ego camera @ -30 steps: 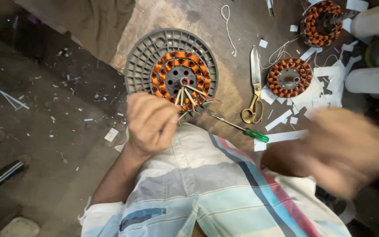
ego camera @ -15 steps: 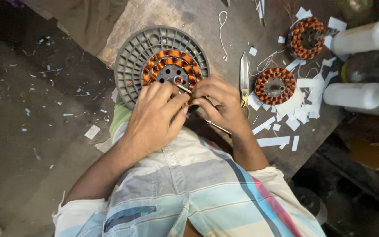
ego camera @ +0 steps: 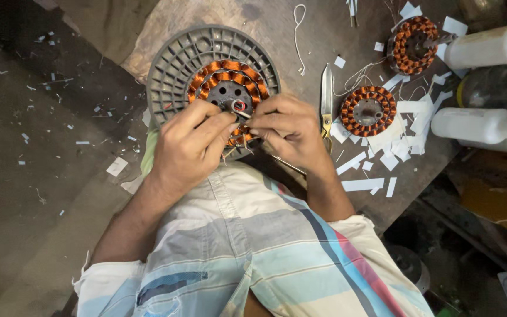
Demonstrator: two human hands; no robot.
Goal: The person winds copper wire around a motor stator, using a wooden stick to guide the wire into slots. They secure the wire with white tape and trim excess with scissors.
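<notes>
Both hands' fingers (ego camera: pixel 221 124) pinch thin wire leads (ego camera: pixel 239 141) at the copper-wound stator's (ego camera: pixel 224 79) near edge.

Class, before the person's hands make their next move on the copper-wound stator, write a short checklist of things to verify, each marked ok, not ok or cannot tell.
1. Stator seated in the grey ribbed housing: ok.
2. Both hands at the windings, left hand and right hand: ok.
3. Wire ends pinched in the fingers: cannot tell, too small.
4. Scissors lying beside the right hand: ok.
5. Bench free of paper scraps: not ok.
</notes>
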